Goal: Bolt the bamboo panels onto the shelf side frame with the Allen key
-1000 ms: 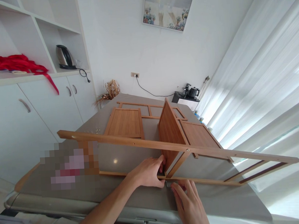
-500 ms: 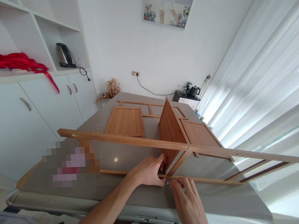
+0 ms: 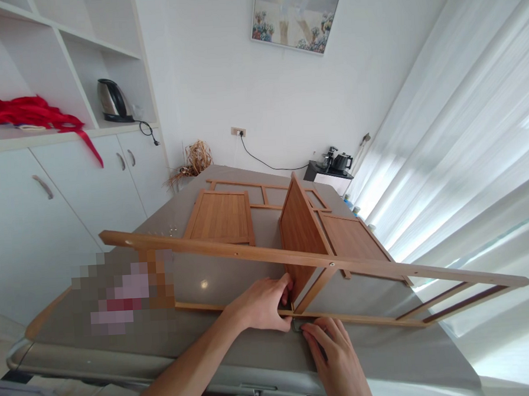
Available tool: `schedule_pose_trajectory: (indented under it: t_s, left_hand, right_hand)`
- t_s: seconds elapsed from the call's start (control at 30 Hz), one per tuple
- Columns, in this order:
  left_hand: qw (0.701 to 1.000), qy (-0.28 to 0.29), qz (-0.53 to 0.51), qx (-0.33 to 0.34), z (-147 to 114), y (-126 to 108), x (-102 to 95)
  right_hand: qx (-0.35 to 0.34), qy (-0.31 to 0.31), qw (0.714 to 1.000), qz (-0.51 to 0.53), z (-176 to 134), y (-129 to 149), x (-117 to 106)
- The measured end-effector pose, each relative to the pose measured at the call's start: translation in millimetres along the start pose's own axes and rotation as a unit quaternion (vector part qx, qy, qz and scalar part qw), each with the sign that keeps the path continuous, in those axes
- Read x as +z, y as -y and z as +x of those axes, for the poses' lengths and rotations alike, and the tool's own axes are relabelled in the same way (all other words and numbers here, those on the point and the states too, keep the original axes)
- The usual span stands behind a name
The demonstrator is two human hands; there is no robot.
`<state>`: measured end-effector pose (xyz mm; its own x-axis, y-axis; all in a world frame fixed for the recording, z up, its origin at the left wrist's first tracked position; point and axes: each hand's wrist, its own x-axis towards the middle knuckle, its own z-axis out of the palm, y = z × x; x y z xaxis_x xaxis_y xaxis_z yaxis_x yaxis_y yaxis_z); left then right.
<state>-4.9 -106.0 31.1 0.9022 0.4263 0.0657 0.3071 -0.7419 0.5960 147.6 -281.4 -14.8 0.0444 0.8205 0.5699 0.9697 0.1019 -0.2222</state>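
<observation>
A wooden side frame [image 3: 267, 257] stands on edge along the near side of the table, its long rails running left to right. From its middle a wooden shelf panel [image 3: 302, 219] extends away from me. My left hand [image 3: 262, 304] is closed round the lower rail [image 3: 346, 317] where the panel meets it, the thumb on the near side. Just right of it, my right hand [image 3: 337, 351] pinches a small bent metal hex key [image 3: 297, 325] against the outer face of that rail. The key's tip is too small to make out.
On the grey table [image 3: 198, 287] lie another panel [image 3: 221, 217], a panel at right [image 3: 355, 234] and an open wooden frame [image 3: 264, 193]. Small hardware [image 3: 172, 230] lies at left, near a blurred patch. A kettle [image 3: 113, 101] stands on the shelf.
The hex key has turned a little at the lower rail, and my right fingers have shifted slightly with it. My left hand keeps its hold; the view has moved slightly.
</observation>
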Motion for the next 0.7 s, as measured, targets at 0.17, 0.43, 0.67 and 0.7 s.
schedule_pose_trajectory:
  t_s: [0.17,0.43,0.67,0.7]
  left_hand:
    - [1.0,-0.005,-0.003,0.004,0.7,3.1,2.6]
    - [1.0,-0.008,-0.008,0.006,-0.5,1.3,0.1]
    - [1.0,0.001,-0.009,0.001,-0.4,-0.9,-1.9]
    - [1.0,0.002,-0.008,0.0,-0.4,-1.1,-2.0]
  right_hand:
    - [0.003,0.016,1.0,0.026,2.0,-0.1,-0.1]
    - [-0.023,0.076,0.994,0.076,5.0,-3.3,-9.4]
    - [-0.017,0.04,0.998,0.035,2.4,1.8,-11.3]
    - [-0.014,0.034,0.999,0.028,3.0,2.6,-11.3]
